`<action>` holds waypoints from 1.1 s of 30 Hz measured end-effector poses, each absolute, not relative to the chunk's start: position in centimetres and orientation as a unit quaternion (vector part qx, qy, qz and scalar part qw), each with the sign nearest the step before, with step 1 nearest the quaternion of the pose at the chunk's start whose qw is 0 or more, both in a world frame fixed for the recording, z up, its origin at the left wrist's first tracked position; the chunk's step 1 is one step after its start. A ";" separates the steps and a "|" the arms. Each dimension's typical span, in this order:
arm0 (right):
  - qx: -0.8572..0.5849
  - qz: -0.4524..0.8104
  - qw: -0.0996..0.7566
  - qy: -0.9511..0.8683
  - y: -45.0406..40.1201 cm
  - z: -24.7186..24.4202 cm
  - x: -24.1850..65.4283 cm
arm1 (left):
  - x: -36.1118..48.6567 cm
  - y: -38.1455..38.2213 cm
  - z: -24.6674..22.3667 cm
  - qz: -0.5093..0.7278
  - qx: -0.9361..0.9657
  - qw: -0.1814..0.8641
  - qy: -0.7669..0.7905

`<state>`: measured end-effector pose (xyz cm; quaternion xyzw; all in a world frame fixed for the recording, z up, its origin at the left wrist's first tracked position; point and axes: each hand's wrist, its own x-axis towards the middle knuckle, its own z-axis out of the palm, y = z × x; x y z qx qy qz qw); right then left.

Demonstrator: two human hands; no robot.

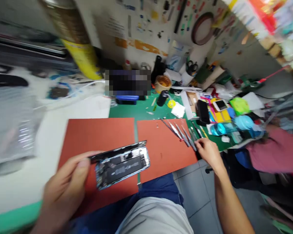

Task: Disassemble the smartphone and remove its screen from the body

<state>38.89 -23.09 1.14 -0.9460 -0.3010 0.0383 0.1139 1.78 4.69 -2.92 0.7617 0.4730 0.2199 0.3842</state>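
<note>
On the wall [146, 57] behind we see small dark lines of writing [114, 25], but they are too blurred for us to read. Before it stretches the surface [56, 128], white at the left and green toward the right, with two reddish-brown mats [97, 131] lying side by side, a narrow green gap between them. At the far right we notice a person in pink clothing [266, 148]. A blue bottle [243, 123] lies near this person.

The left hand [68, 182] has its grip clamped on the left end of an opened smartphone [123, 165], which is above the left mat, its other end over the edge of the right one. The right hand [208, 152] is at the right mat's outer corner, its fingertips together beside the tool handles; we cannot tell whether its grip holds something.

Along the phone's upper edge stands a dark, narrow panel [118, 151], tilted. Inside, the black battery [124, 169] carries pale printing, which we cannot read. Several slim pointed tools [177, 131] lie fanned on the right mat.
</note>
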 end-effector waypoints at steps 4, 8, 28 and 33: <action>-0.927 0.033 0.228 -0.295 -24.0 2.9 38.5 | 3.3 4.5 -1.4 0.243 0.717 0.485 0.438; -0.845 0.144 0.485 -0.172 -23.9 4.1 35.8 | 3.5 4.5 -1.4 0.252 0.707 0.507 0.424; -0.590 0.457 0.662 -0.062 -10.4 1.1 20.1 | 2.9 4.5 -2.5 0.276 0.702 0.554 0.353; -0.624 0.408 0.663 -0.062 -9.6 -0.2 18.4 | 2.9 4.5 -2.2 0.281 0.712 0.544 0.343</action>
